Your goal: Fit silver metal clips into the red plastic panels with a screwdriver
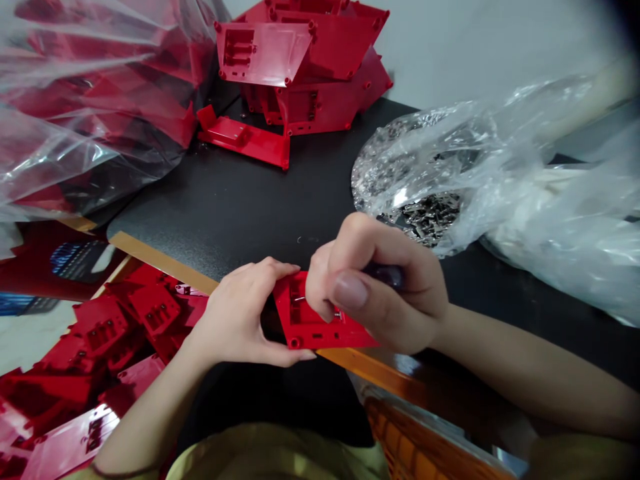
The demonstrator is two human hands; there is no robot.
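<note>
the left hand [240, 313] is grasping a red plastic panel [300, 327], fingers and thumb clasping its edges, while the right hand [380, 287] is clenching a dark handle [385, 275], fingers folded tightly around it and hiding its tip. the panel is being held between both hands, just above an orange strip [160, 257] along the edge of a black table [225, 213]. a clear bag of metal clips [425, 217] is lying near the right hand, a stack of red panels [305, 73] is standing farther ahead, a heap of red parts [125, 327] is lying beside the left hand, and a plastic bag of red panels [85, 107] is sitting farther left.
</note>
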